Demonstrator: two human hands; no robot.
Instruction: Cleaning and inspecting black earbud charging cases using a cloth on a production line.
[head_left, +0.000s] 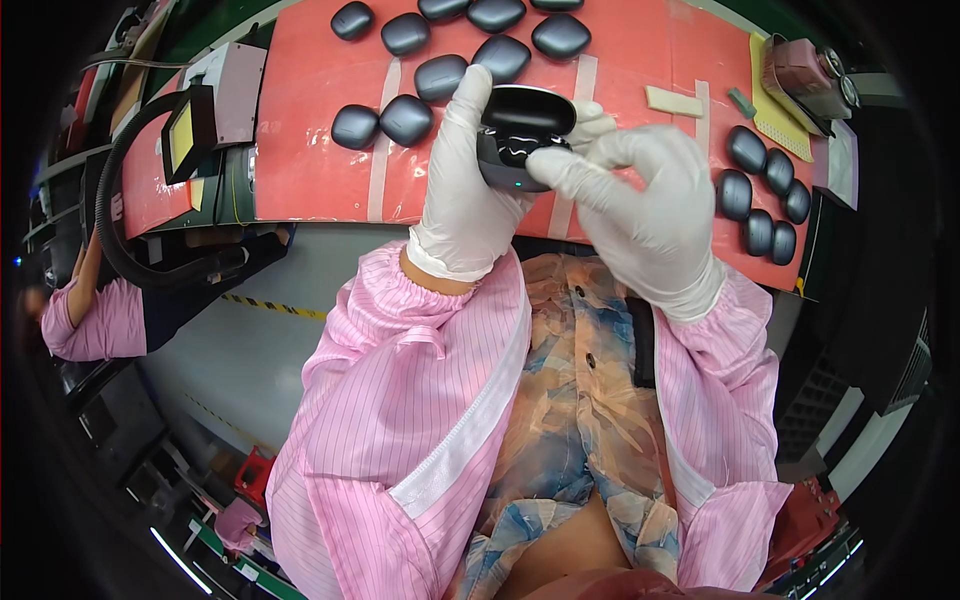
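My left hand (465, 190) in a white glove is closed around a dark earbud charging case (500, 170). Its lid (532, 108) is tilted up, and a small green light shows on the front. Glossy black earbud shapes sit in the well, partly hidden by my fingers. From the right, my gloved right hand (650, 200) reaches in with bent fingers, its foremost fingertip against the case's right corner by the well. Whether an earbud is between those fingers is hidden.
Several closed cases (407, 120) lie on the red mat (310, 60) beyond my hands, with more cases (757, 230) at right. A whitish block (674, 102) and a yellow sheet (775, 100) are near them. A black flexible hose (112, 200) curves at left; a person in pink (100, 315) is beyond.
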